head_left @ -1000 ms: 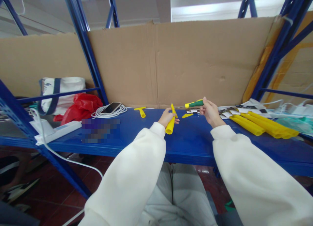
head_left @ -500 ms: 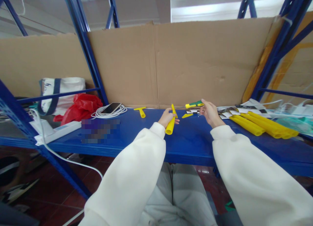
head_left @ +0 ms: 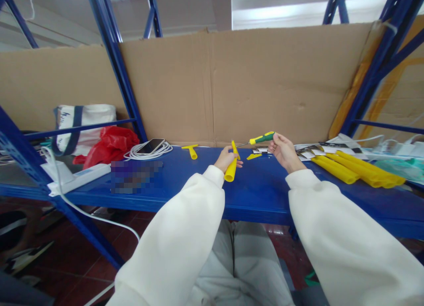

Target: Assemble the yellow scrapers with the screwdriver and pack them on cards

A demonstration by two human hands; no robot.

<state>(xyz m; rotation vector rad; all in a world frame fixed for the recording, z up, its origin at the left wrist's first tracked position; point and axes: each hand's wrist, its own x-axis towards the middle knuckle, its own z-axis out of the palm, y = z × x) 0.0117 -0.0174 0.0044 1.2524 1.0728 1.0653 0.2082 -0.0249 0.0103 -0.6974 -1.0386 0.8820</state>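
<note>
My left hand [head_left: 224,158] is closed around a yellow T-shaped plastic handle [head_left: 231,171], whose round open end faces me. In my right hand [head_left: 285,152], pinched at the butt of its grip, is a screwdriver [head_left: 263,138] with a green and yellow handle. Its thin metal shaft reaches left to the head of the yellow piece; whether the tip sits in a screw is too small to tell. Between the hands, a flat yellow piece [head_left: 254,156] lies on the blue shelf. Another yellow T-shaped handle [head_left: 192,153] rests to the left.
Several yellow tubes [head_left: 351,168] lie at the right, beside flat black and white pieces [head_left: 308,152]. Toward the left are a phone [head_left: 151,146] on a coiled white cable [head_left: 132,155], a red plastic bag [head_left: 111,145] and a white box [head_left: 82,178]. Cardboard [head_left: 265,85] stands behind.
The screwdriver's handle end has risen slightly and its shaft now slopes down to the left more clearly. My left hand and the yellow handle have stayed nearly still.
</note>
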